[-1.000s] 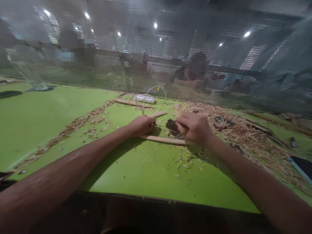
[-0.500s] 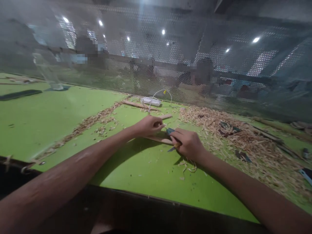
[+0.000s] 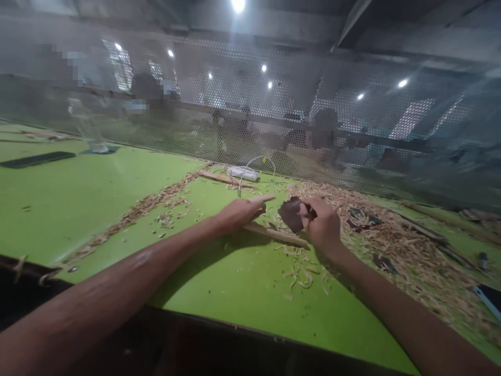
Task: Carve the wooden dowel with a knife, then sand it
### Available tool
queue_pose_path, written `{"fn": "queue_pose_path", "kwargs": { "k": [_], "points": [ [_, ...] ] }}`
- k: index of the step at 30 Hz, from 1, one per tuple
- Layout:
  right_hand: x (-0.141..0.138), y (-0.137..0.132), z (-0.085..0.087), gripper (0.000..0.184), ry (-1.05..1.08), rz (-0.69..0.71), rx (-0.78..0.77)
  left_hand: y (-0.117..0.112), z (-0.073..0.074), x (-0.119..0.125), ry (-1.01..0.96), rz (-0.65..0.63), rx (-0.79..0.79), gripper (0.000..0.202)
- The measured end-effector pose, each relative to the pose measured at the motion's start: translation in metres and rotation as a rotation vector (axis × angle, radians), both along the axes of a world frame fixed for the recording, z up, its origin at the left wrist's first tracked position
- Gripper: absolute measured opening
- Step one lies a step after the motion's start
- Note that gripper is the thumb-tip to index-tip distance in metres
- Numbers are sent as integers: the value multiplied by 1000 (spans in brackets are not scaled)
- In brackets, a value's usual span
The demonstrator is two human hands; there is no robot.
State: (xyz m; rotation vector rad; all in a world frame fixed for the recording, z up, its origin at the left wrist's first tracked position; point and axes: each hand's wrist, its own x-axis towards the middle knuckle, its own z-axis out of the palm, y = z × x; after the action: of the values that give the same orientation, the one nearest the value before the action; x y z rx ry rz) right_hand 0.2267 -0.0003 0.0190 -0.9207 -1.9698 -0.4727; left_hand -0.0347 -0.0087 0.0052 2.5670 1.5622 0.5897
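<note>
My left hand (image 3: 239, 215) is closed, its fingers curled at the table's middle; what they hold, if anything, is hidden. Just beyond it shows a pale wooden stick (image 3: 263, 198). A longer pale wooden stick (image 3: 277, 236) slants out to the right from beneath the same hand. Between thumb and fingers, my right hand (image 3: 323, 222) pinches a dark brown sheet (image 3: 291, 214) with ragged edges, which looks like sandpaper. This sheet is tilted up above the right part of the longer stick. Curly wood shavings (image 3: 299, 274) lie in front of my right hand.
A large heap of shavings (image 3: 395, 235) with dark scraps covers the right side of the green table (image 3: 188, 277). Toward the back are a white object with a looped cable (image 3: 245, 174) and a wooden strip (image 3: 223, 179). A perforated screen (image 3: 250, 125) runs behind; people sit beyond it.
My right hand has lifted and turned, so the sheet now shows its brown face instead of blue-green. The knife blade seen under that hand is out of sight. My left hand has turned palm-down.
</note>
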Motion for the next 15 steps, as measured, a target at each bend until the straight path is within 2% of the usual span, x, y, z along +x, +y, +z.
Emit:
{"fn": "queue_pose_path", "kwargs": {
  "k": [2, 5, 7, 11, 13, 15],
  "points": [
    [7, 9, 0, 22, 77, 15, -21, 4, 5, -8, -32, 36, -36, 30],
    [15, 16, 2, 24, 108, -36, 13, 7, 10, -17, -73, 59, -76, 30],
    [18, 17, 1, 25, 36, -62, 14, 8, 11, -21, -111, 61, -99, 30],
    [19, 16, -9, 22, -128, -108, -32, 11, 5, -22, -122, 71, -258, 23],
    [15, 14, -14, 19, -105, -74, -36, 13, 0, -20, -73, 108, -250, 25],
    [9, 9, -15, 16, -43, 20, -4, 15, -3, -19, -73, 144, -224, 27]
  ]
}}
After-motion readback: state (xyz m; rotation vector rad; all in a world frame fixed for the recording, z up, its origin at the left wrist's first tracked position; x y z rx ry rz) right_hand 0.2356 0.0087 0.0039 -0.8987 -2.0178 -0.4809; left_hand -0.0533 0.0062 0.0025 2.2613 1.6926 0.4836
